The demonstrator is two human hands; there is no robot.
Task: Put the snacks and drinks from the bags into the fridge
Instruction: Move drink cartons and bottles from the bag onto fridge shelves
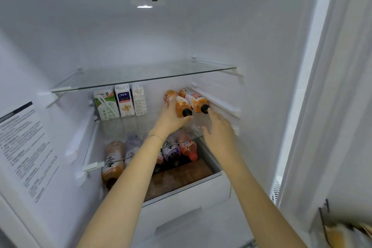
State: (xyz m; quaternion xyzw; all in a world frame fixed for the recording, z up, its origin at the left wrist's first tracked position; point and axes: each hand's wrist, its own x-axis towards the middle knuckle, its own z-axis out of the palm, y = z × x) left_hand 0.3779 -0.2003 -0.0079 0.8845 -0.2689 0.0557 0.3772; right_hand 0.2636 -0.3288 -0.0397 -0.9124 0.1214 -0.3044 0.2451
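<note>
Nearest to me, at the lower right edge, a blurred yellowish thing with a dark strap [338, 233] hangs just outside the fridge; I cannot tell what it is. Both my bare forearms reach up and in over the white drawer [181, 195] at the bottom, and a thin bracelet [156, 136] sits on my left wrist. In that drawer several bottles lie on their sides, partly seen through the glass above them: a brown-orange bottle [112, 163] on the left, a purple bottle [171, 152] near the middle and a red bottle [188, 147] on the right. Over them runs the middle glass shelf [112, 162], where my hands are. My left hand [173, 116] curls its fingers round an orange juice bottle [182, 105], which lies on its side on the shelf with its black cap towards me. My right hand [218, 129] is spread with fingers straight and holds nothing; its index fingertip is at the black cap of a second orange juice bottle [196, 100], which lies just beside the first against the right wall, though I cannot tell whether it touches. Farther back on the left, three cartons [124, 99] stand upright in a row, close together. Above is the upper glass shelf [141, 79], and on the ceiling a small lamp [145, 6] glows. A printed sheet [26, 147] is stuck to the left wall.
</note>
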